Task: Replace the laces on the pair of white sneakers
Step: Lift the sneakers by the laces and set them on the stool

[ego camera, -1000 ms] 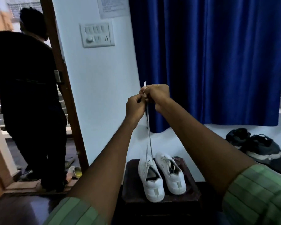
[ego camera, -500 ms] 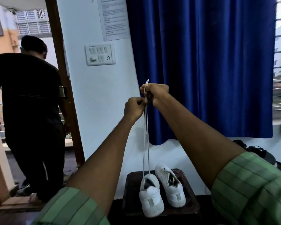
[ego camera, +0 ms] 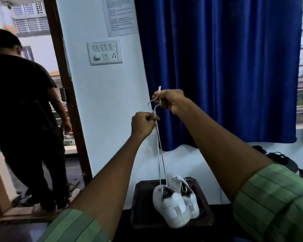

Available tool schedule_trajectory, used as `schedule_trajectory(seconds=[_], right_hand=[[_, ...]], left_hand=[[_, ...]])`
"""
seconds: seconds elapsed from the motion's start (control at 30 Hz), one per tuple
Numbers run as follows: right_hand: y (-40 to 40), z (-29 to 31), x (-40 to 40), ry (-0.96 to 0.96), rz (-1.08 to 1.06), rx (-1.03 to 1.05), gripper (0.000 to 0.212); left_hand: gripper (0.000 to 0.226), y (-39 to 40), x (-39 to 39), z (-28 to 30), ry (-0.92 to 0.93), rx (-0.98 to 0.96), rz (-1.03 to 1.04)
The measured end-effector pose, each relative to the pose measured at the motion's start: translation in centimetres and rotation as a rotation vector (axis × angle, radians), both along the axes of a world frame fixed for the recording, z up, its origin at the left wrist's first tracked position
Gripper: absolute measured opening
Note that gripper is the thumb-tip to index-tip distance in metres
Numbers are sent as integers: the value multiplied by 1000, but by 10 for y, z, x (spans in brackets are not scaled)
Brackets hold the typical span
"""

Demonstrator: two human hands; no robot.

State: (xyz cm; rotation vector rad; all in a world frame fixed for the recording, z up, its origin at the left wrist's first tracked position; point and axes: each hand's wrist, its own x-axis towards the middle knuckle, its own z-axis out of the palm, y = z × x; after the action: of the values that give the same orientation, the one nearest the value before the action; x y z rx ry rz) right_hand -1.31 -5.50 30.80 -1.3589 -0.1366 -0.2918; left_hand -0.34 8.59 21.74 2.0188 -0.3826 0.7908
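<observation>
Hands point(ego camera: 143, 124) pinching lace point(ego camera: 159, 151)

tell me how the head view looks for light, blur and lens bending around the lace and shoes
Head view: dim indoor light, brighter daylight through the doorway and window at the edges; the door frame bows from wide-angle distortion; the lace and both hands, left hand and right hand, read fairly sharp; the white sneakers look slightly soft, with no strong glare.

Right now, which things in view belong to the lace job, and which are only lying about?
For the job:
- lace, held by left hand and right hand
- near sneaker
- far sneaker
- dark stool under them

Lying about:
- dark shoes
- blue curtain
- switch panel
</observation>
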Motion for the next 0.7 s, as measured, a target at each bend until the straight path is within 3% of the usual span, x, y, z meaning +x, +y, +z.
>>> schedule_trajectory(seconds=[0.17,0.43,0.7], right_hand=[[-13,-63,9,126,-84,-175,8],[19,-131,14,144,215,3,26],[40,-184,37,105,-8,34,30]], left_hand=[[21,-7,6,-1,-69,-52,70],[18,-13,14,-7,-53,-41,77],[16,11,19,-71,102,-147,115]])
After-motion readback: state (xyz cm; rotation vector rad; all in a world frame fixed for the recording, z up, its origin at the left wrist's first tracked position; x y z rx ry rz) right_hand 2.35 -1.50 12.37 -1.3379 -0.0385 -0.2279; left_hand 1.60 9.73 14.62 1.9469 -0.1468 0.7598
